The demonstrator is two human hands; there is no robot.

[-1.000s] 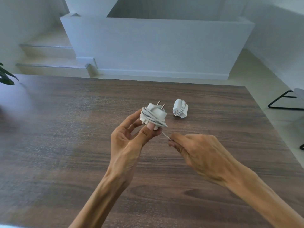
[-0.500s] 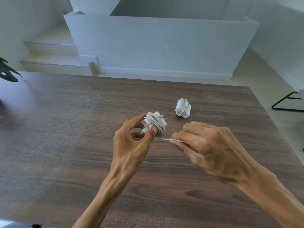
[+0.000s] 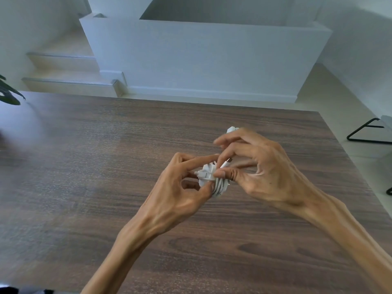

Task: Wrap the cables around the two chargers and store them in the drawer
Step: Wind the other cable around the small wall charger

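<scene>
Left hand (image 3: 180, 187) gripping charger (image 3: 205, 175); right hand (image 3: 254, 166) pinching cable (image 3: 219, 186) end. Step: finishing second wrap. Next: tucking end, then stowing both chargers; drawer not visible.

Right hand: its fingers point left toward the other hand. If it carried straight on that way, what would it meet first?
Probably the wrapped charger held by the left hand; the right hand already pinches its cable end.
</scene>
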